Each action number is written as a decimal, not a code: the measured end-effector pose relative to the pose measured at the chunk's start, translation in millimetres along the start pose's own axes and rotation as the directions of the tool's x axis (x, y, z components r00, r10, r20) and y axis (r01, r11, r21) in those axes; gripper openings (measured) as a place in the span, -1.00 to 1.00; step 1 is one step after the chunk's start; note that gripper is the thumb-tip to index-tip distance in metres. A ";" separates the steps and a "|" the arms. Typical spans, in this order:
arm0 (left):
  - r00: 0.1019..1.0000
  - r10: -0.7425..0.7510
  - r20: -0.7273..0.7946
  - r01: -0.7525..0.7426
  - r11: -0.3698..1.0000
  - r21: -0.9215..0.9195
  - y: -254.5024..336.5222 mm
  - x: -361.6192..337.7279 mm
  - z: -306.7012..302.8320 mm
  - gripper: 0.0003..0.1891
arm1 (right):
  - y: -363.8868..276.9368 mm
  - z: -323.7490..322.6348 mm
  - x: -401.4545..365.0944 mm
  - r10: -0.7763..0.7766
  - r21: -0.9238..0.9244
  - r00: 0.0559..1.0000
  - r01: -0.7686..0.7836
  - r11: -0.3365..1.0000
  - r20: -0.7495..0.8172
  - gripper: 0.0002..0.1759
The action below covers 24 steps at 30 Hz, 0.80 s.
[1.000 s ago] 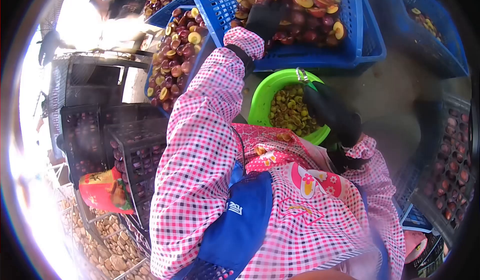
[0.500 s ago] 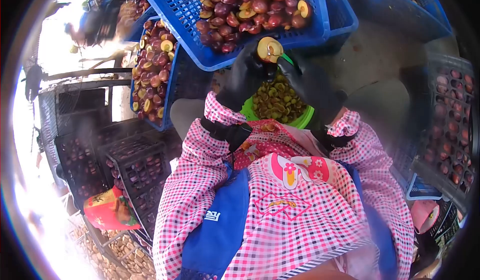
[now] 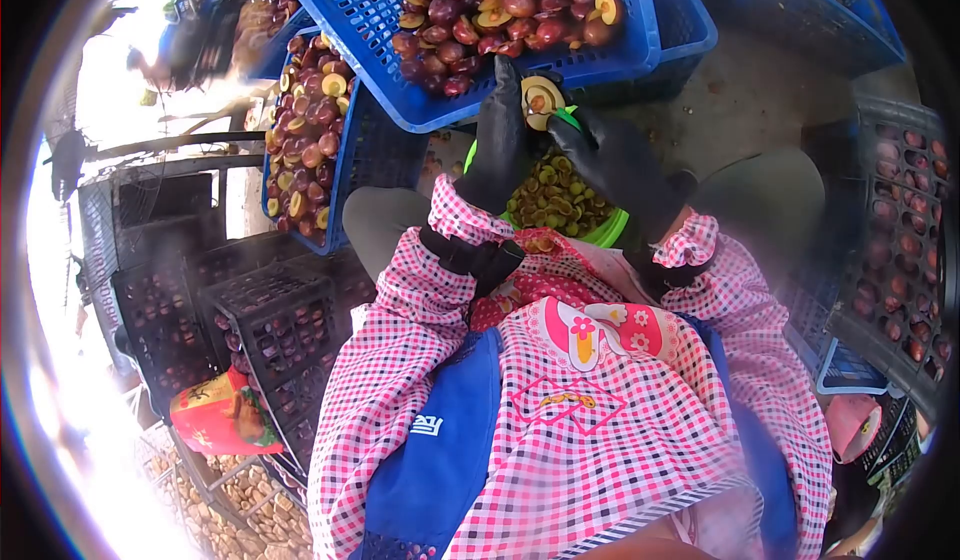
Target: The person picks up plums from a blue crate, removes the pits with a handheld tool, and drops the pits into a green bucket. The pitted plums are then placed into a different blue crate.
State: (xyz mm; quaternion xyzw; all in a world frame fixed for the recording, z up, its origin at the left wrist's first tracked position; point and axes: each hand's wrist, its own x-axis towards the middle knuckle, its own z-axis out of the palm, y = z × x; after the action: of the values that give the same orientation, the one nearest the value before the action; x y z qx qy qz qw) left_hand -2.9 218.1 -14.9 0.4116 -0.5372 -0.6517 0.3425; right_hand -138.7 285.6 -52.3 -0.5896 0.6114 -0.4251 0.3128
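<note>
My left hand (image 3: 503, 130), in a black glove, holds a cut plum half (image 3: 541, 101), with its yellow flesh and brown pit facing up. One finger is stretched up beside it. Closed in my black-gloved right hand (image 3: 612, 165) is a small green-handled knife (image 3: 567, 117), close to the plum's right edge; its blade is hard to make out. Below both hands, a green basin (image 3: 607, 232) contains many yellow-brown plum pieces (image 3: 560, 195). Just beyond my hands, a blue crate (image 3: 430, 118) is heaped with halved red plums (image 3: 520, 5).
A second blue crate (image 3: 345, 175) of halved plums stands at left. Black crates (image 3: 270, 305) of whole plums are at lower left, near a red bag (image 3: 225, 415). Another black crate (image 3: 895, 250) of plums stands at right. More blue crates (image 3: 820, 20) are at upper right.
My left hand has turned, and one finger now points up beside the plum half. The plum half is slightly lower, its pit more visible. My right hand keeps the green handle next to it.
</note>
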 end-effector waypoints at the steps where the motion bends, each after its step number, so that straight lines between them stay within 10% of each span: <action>1: 0.999 0.048 0.011 -0.048 0.996 0.074 5.5 -2.2 0.8 -0.29 | 0.6 0.7 -0.1 -0.024 0.004 0.999 0.024 1.000 -0.022 -0.53; 5: 0.873 0.478 0.097 -0.449 0.709 0.543 -2.2 2.1 2.9 -0.30 | -3.5 -5.9 -1.3 0.023 -0.012 0.997 -0.022 1.000 0.075 -0.52; 6: 0.985 0.170 -0.019 -0.159 0.948 0.277 1.9 2.4 2.0 -0.58 | -2.4 -5.2 -1.5 0.010 0.076 0.996 -0.018 0.997 0.092 -0.53; 7: 0.984 -0.178 -0.030 0.177 0.984 -0.037 4.1 1.9 0.3 -0.40 | -1.7 -4.6 -2.3 -0.003 0.163 0.994 -0.014 0.987 0.109 -0.53; 11: 0.985 -0.153 0.079 0.167 0.964 -0.206 -18.8 16.4 -25.3 -0.45 | -4.4 -10.9 1.0 0.037 0.249 0.981 -0.085 0.965 0.191 -0.53; 14: 0.913 -0.347 0.215 0.352 0.936 0.016 -7.3 20.2 -25.2 -0.60 | 3.0 -7.2 0.5 0.052 0.158 0.967 -0.094 0.983 0.249 -0.49; 17: 0.992 -0.127 0.019 0.128 0.990 -0.054 -7.8 16.1 1.0 -0.32 | -13.4 -15.9 1.3 0.232 0.378 0.799 -0.490 0.786 0.555 -0.44; 19: 0.991 -0.126 -0.043 0.112 0.964 -0.241 -18.4 26.1 2.2 -0.30 | -26.2 -23.7 1.8 0.153 0.577 0.622 -0.775 0.258 0.768 -0.44; 23: 0.983 -0.157 -0.101 0.088 0.866 -0.493 -30.4 33.2 5.9 -0.28 | -11.9 -13.9 -7.2 -0.124 0.655 0.659 -0.752 -0.073 0.742 -0.47; 24: 0.990 0.066 -0.125 -0.101 0.947 -0.304 -17.8 23.5 12.5 -0.28 | -8.5 -11.7 -6.3 -0.200 0.629 0.644 -0.764 -0.140 0.738 -0.48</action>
State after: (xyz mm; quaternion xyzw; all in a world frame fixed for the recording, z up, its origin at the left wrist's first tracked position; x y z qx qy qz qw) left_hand -24.3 205.8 -35.3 0.3658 -0.4251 -0.6884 0.4599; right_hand -144.4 294.0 -40.4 -0.0984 0.0830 -0.3957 0.9093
